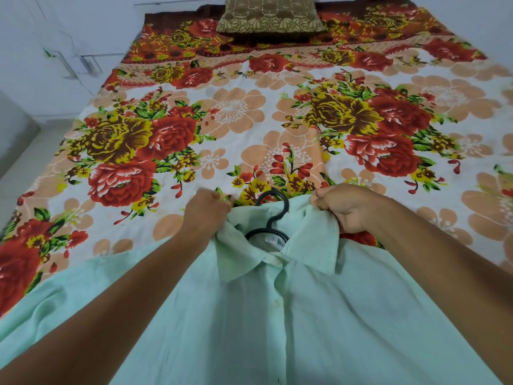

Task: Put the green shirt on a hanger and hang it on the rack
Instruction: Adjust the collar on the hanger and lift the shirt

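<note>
Floral bedsheet (227,112) beneath hands (206,211) gripping shirt collar (311,243).

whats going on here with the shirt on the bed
A person is fitting a green shirt onto a black hanger over a bed with a floral sheet. The left hand and right hand each grip the collar on either side of the neck opening. The hanger's hook sticks out through the collar, its shoulders already inside the shirt. The front looks buttoned. No rack is in view, so hanging has not happened yet. A patterned pillow lies at the far end.
</note>
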